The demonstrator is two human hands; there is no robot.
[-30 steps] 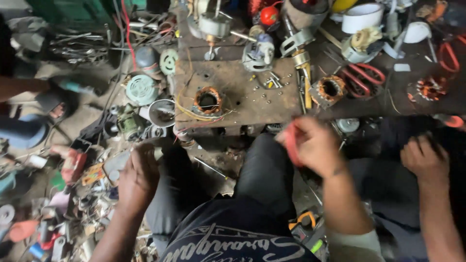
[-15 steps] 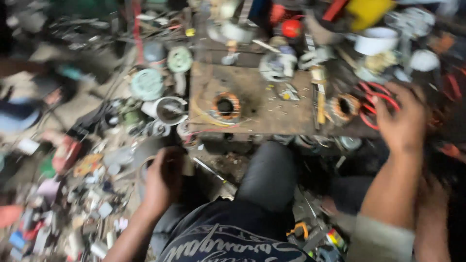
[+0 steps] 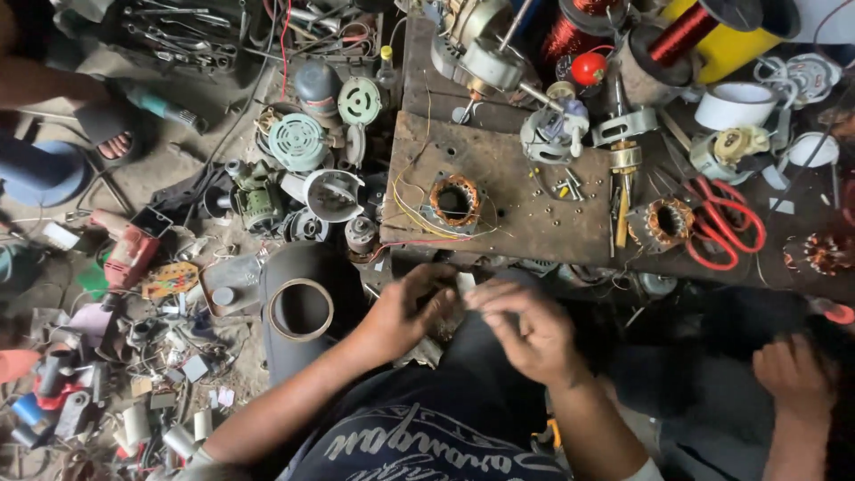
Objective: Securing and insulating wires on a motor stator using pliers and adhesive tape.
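My left hand [image 3: 411, 310] and my right hand [image 3: 523, 325] meet over my lap, just below the front edge of the wooden bench [image 3: 525, 200]. Between their fingertips sits a small pale piece [image 3: 465, 285], pinched from both sides; its kind I cannot tell. On the bench just above the hands lies a motor stator with copper windings [image 3: 454, 200] and loose yellow and red wires. A second stator [image 3: 668, 221] lies further right beside red-handled scissors [image 3: 726, 223].
Another person's hand [image 3: 794, 374] rests at the lower right. Motor parts, fan covers [image 3: 297, 141] and a round ring [image 3: 300, 309] litter the floor to the left. Copper wire spools [image 3: 686, 31], a tape roll [image 3: 735, 105] and a small motor [image 3: 554, 129] crowd the bench's back.
My right hand has come back from the scissors at the right of the bench to my lap. My left hand rose from my knee to meet it, both now pinching a small piece.
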